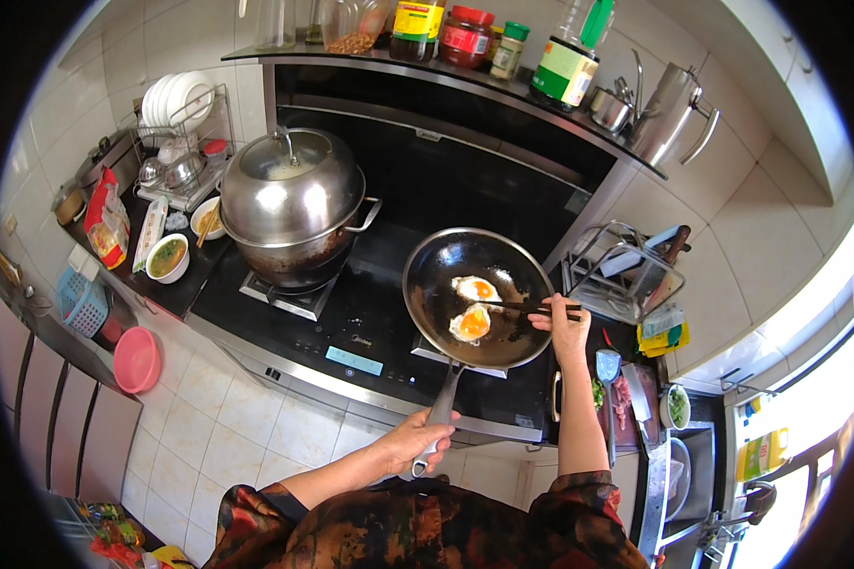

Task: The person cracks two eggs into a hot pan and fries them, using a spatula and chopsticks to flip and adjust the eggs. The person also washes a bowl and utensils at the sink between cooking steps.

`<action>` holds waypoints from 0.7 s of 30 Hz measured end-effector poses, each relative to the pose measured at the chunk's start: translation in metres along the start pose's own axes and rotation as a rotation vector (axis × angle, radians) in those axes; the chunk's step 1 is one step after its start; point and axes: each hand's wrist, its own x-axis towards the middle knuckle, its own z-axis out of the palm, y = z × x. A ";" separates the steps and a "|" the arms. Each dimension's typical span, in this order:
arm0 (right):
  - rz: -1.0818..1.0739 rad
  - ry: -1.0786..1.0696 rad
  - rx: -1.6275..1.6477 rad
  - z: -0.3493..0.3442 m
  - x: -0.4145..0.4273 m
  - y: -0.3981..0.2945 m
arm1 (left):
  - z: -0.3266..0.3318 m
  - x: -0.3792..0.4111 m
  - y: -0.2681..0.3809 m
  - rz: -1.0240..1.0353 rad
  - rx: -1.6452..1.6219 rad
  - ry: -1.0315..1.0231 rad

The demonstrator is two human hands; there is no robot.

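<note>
My left hand (421, 439) grips the grey handle (444, 402) of a wok (434, 284) over the right burner. Inside the wok lie two fried eggs, an upper one (478, 289) and a lower one (472, 324), both with orange yolks. A pair of dark chopsticks (523, 307) is held in my right hand (566, 328) at the wok's right rim. Their tips reach in to where the two eggs meet; I cannot tell whether they touch. The wok is tilted slightly toward me.
A large domed-lid pot (292, 192) stands on the left burner. Soup bowls (168, 259) sit at its left. To the right are a knife rack (623, 267), a spatula (608, 366), and a cleaver (637, 391) beside raw meat (621, 402). A shelf (427, 67) with jars runs above.
</note>
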 end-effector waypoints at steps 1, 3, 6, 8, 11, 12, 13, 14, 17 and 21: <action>0.008 -0.003 0.000 0.000 0.001 0.001 | 0.000 0.000 0.000 0.000 -0.001 0.001; -0.014 0.016 0.022 -0.002 0.003 0.001 | 0.000 0.000 0.000 0.001 -0.004 0.000; -0.023 0.015 0.030 -0.007 0.006 -0.001 | 0.001 -0.001 0.001 -0.005 -0.004 -0.001; -0.008 0.007 0.023 -0.009 0.008 -0.004 | 0.000 0.000 -0.001 -0.001 -0.003 -0.004; -0.027 0.003 0.050 -0.007 0.010 -0.009 | 0.000 0.000 -0.001 0.001 -0.003 -0.006; -0.032 -0.022 0.045 -0.006 0.009 -0.010 | 0.000 0.000 0.000 0.000 -0.004 -0.007; -0.037 -0.047 0.041 -0.005 0.008 -0.010 | 0.000 0.000 -0.001 0.000 -0.007 -0.009; -0.042 -0.071 0.036 -0.005 0.006 -0.010 | 0.000 0.001 -0.001 -0.001 -0.009 -0.010; 0.015 -0.165 -0.012 0.000 -0.008 -0.010 | 0.000 0.000 0.000 -0.009 -0.018 -0.002; 0.047 -0.246 -0.028 0.002 -0.021 -0.007 | 0.001 0.000 0.000 -0.021 -0.009 0.006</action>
